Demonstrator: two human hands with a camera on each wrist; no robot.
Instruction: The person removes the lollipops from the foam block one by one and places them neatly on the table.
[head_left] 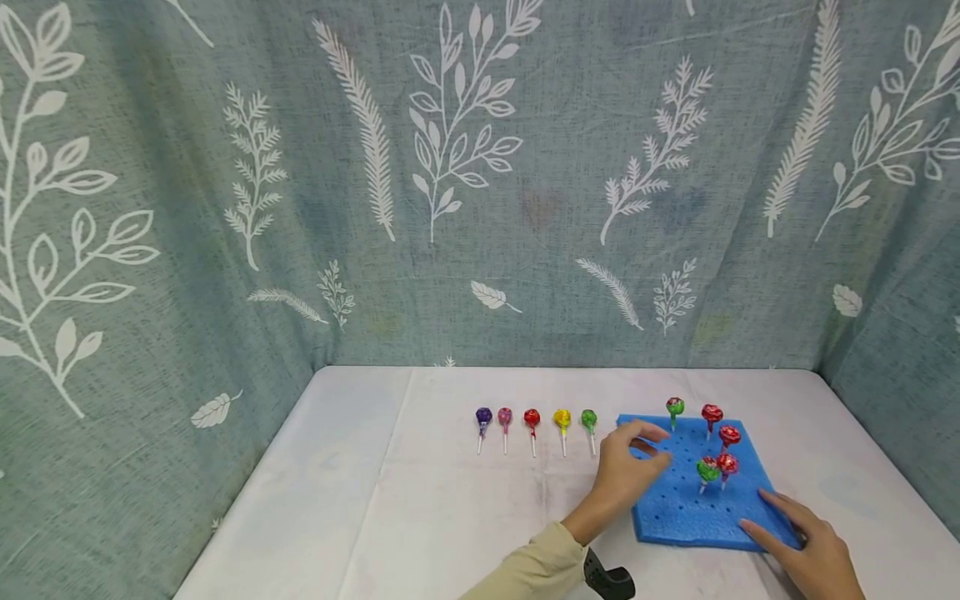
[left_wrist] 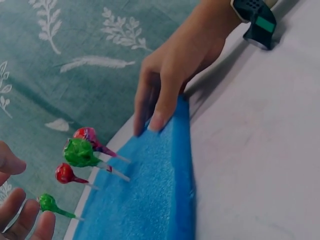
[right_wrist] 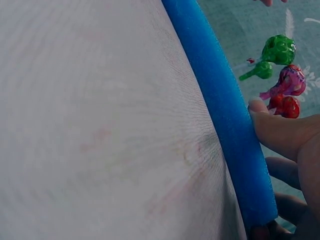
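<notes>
A blue foam board (head_left: 675, 521) with rows of small holes lies on the table's right side. Several lollipops stand in it by their sticks, among them a back green lollipop (head_left: 675, 407), a back red lollipop (head_left: 712, 413) and a front green lollipop (head_left: 707, 470). Over the board's left part hovers my left hand (head_left: 628, 465), fingers bent and parted from the thumb, with nothing between them. My right hand (head_left: 813, 550) grips the board's front right corner, thumb on the front edge and fingers along the right side.
Left of the board lies a row of lollipops: purple (head_left: 483, 416), pink (head_left: 506, 416), red (head_left: 532, 418), yellow (head_left: 562, 419) and green (head_left: 589, 418). A white cloth (head_left: 442, 517) covers the table, and a leaf-patterned curtain (head_left: 525, 283) hangs behind it.
</notes>
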